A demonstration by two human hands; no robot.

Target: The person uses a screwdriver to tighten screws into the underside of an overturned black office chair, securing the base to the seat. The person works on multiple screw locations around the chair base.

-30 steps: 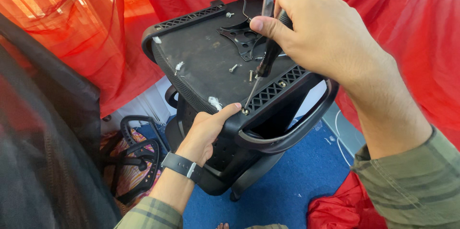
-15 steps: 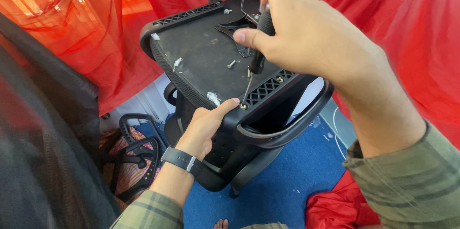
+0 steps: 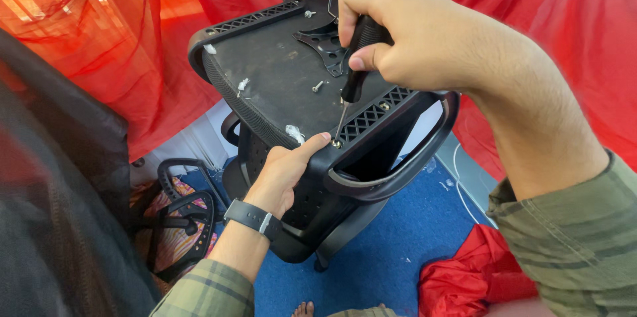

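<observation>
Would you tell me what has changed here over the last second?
The right hand shifted slightly on the screwdriver, whose tip remains at the corner screw. The left hand keeps gripping the upturned chair seat; the loose screw has not moved.

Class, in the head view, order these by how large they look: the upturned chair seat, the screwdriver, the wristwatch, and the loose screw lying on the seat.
Largest to smallest, as they look:
1. chair seat
2. screwdriver, partly hidden in the right hand
3. wristwatch, on the left hand's wrist; nearer the camera, so its rank against the screwdriver is unsure
4. screw
</observation>
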